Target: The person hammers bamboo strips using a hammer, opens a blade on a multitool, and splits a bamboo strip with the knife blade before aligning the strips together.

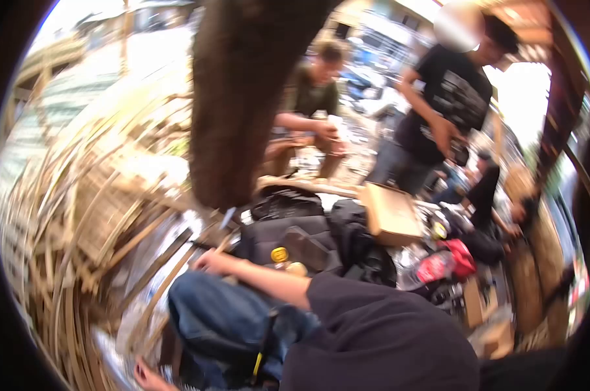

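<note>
My right hand [215, 262] reaches out over my bent knee in blue jeans [210, 306], its fingers closed. A thin tan strip of bamboo [224, 244] sticks out at the fingers; blur hides most of the grip. Low at the left edge of my lap, part of my left hand [150, 376] shows near clear plastic sheeting [119, 362]; its fingers are mostly cut off or smeared. A black-handled tool with a yellow stripe [264, 345] lies against my jeans. A yellow-capped bottle [279, 255] stands beyond my right forearm.
Bamboo strips [73, 280] pile up at the left. A large dark brown shape [243, 98] blocks the upper middle. Black bags [288, 228], a cardboard box [391, 212] and a red bag [461, 257] lie ahead. One person [314, 98] sits, another [448, 98] stands, others are farther right.
</note>
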A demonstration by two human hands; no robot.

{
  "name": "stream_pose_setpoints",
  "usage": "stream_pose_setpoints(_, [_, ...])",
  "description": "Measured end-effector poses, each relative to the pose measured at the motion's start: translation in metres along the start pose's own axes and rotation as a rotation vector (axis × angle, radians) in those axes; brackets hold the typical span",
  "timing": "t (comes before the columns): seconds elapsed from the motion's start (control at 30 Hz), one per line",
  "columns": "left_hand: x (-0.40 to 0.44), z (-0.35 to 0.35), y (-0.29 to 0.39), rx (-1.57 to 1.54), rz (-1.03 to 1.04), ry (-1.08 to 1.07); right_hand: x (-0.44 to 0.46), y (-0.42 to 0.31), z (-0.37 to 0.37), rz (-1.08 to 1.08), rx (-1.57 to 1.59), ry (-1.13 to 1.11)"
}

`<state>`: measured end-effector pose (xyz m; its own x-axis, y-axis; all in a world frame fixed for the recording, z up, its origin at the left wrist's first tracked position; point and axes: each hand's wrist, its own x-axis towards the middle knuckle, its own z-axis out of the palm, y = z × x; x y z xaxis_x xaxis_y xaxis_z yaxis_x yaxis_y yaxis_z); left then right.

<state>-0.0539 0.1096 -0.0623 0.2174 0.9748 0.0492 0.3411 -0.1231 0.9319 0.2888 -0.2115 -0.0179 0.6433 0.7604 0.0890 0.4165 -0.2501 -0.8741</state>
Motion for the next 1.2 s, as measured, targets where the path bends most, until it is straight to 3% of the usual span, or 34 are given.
stream_pose_setpoints(0.03, [-0.001,-0.005,-0.008,0.068,0.211,0.072,-0.001,0.001,0.003,-0.082,0.029,0.088])
stream_pose_setpoints(0.13, [0.097,0.059,-0.151,-0.317,0.319,0.218,-0.004,0.0,0.005,-0.061,-0.027,0.092])
stream_pose_setpoints(0.23, [0.009,-0.001,-0.026,-0.034,0.496,-0.003,-0.004,0.004,0.004,0.002,0.068,0.122])
stream_pose_setpoints(0.3, [0.002,0.006,0.013,0.069,0.159,0.026,-0.005,0.008,0.005,-0.056,0.008,0.116])
stream_pose_setpoints(0.33, [0.001,0.0,0.016,0.162,-0.19,0.07,-0.003,0.012,0.008,-0.072,-0.005,0.126])
stream_pose_setpoints(0.43, [0.009,-0.003,-0.01,0.167,0.083,-0.034,0.0,0.016,0.007,-0.019,-0.024,0.1])
stream_pose_setpoints(0.47, [0.0,0.001,0.022,-0.018,-0.321,-0.122,-0.001,0.019,0.005,-0.074,-0.035,0.146])
stream_pose_setpoints(0.5, [0.002,0.003,0.012,-0.036,-0.279,-0.108,-0.007,0.019,0.004,-0.128,-0.039,0.185])
stream_pose_setpoints(0.53, [0.005,0.004,0.001,-0.053,-0.236,-0.096,-0.015,0.005,-0.003,-0.024,-0.055,0.135])
stream_pose_setpoints(0.57, [0.001,0.003,0.013,-0.02,-0.32,-0.066,-0.02,-0.013,-0.007,0.067,-0.056,0.068])
stream_pose_setpoints(0.67, [-0.006,0.007,0.015,-0.051,-0.312,-0.048,-0.02,-0.007,-0.009,0.116,-0.119,0.074])
stream_pose_setpoints(0.7, [-0.023,0.01,0.041,-0.023,-0.297,-0.017,-0.018,0.005,-0.006,0.062,-0.101,0.092])
stream_pose_setpoints(0.77, [-0.019,0.007,0.027,0.077,-0.236,-0.028,-0.015,0.014,-0.001,0.037,-0.033,0.097])
stream_pose_setpoints(0.83, [-0.013,0.013,0.003,0.096,0.218,0.095,-0.014,0.02,0.005,0.132,0.125,0.077])
stream_pose_setpoints(0.87, [-0.011,0.013,0.002,0.052,-0.054,0.069,-0.015,0.022,0.007,0.038,0.122,0.09])
stream_pose_setpoints(0.9, [0.001,0.015,-0.028,0.02,0.094,0.093,-0.015,0.008,-0.003,0.062,-0.011,0.035])
stream_pose_setpoints(0.97, [-0.016,0.016,0.01,0.011,-0.018,0.066,-0.019,0.024,0.003,-0.041,0.043,0.105])
stream_pose_setpoints(1.1, [-0.014,0.014,0.01,0.064,0.017,0.073,-0.024,0.001,-0.003,0.042,0.009,0.031])
stream_pose_setpoints(1.17, [-0.019,0.012,0.022,0.064,-0.103,0.052,-0.03,0.001,-0.004,-0.18,-0.194,0.168])
stream_pose_setpoints(1.2, [-0.019,0.012,0.019,0.048,-0.113,0.05,-0.04,-0.004,-0.008,-0.171,-0.236,0.229])
